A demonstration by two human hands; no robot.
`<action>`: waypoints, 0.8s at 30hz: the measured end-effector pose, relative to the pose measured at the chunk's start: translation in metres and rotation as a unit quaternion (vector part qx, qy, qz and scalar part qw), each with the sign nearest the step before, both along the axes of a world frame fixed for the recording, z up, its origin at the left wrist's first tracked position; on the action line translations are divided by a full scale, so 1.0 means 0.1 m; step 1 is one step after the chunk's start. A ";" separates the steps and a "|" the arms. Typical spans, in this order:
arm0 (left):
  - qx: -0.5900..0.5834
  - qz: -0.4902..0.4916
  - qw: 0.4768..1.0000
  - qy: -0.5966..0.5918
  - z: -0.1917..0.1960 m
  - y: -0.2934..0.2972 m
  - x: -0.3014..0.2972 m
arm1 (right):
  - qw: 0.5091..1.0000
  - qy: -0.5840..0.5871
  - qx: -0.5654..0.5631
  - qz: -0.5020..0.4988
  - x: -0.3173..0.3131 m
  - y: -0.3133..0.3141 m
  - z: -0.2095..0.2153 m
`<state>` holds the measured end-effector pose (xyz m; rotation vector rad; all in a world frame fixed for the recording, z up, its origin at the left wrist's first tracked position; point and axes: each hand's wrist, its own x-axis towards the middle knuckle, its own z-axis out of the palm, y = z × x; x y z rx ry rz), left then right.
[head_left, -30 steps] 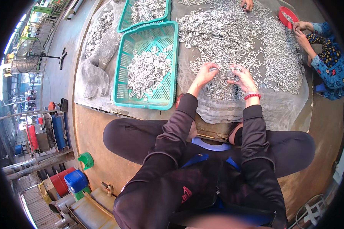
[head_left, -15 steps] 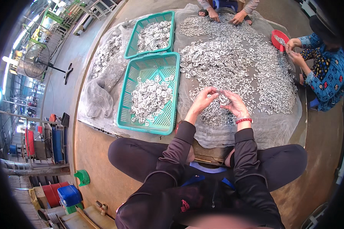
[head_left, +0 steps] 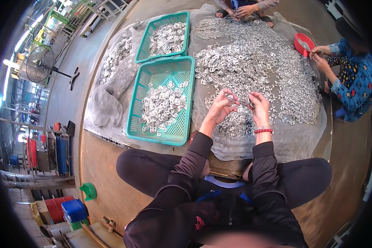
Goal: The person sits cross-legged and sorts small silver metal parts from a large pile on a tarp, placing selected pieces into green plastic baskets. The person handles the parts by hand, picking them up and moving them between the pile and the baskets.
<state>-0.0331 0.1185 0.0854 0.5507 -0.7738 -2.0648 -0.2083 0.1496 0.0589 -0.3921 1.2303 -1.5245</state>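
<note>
Concrete floor fills the left of the head view, and from my end I've got a standing fan (head_left: pixel 39 65) over there, with a blue container (head_left: pixel 74 209) lower down. Across the middle, grey netting (head_left: pixel 273 142) is spread out, with a broad heap of small metal pieces (head_left: pixel 233 62) lying on it, right in front of my wearer. Now the hands: they're apart, both up over the near end of that heap. Left hand (head_left: pixel 221 109) has its fingers curled in, thumb and fingertips pinching a grey piece (head_left: pixel 230 98). Right hand (head_left: pixel 259 108), red bracelet (head_left: pixel 263 130) at the wrist, has thumb and fingertips drawn close together, but I can't tell whether a piece sits between them. Just left of the heap I see a near green basket (head_left: pixel 165 139), partly filled with slotted metal pieces, and a far green basket (head_left: pixel 143 43) beyond it, holding more. Over on the right, a co-worker in a blue patterned top (head_left: pixel 357 89) has both hands beside a red bowl (head_left: pixel 297 44) with pieces in it. Up at the top edge, another co-worker's hands (head_left: pixel 246 11) are close together above the far pieces.
</note>
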 end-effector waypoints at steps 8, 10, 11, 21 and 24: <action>-0.021 -0.027 0.995 -0.090 -0.14 0.06 -0.16 | 0.965 0.228 -0.105 0.080 0.14 -0.06 0.74; 0.000 -0.035 0.999 -0.037 -0.10 0.02 -0.12 | 0.962 0.254 -0.090 0.032 0.13 -0.05 0.75; 0.014 -0.004 0.997 -0.076 -0.07 -0.01 -0.09 | 0.961 0.264 -0.078 0.025 0.13 -0.04 0.73; -0.118 0.133 0.952 -0.248 0.17 -0.01 -0.09 | 0.869 0.414 -0.078 0.260 0.01 -0.01 0.74; -0.130 0.129 0.956 -0.229 0.23 -0.02 -0.06 | 0.928 0.306 -0.051 0.208 -0.03 0.01 0.79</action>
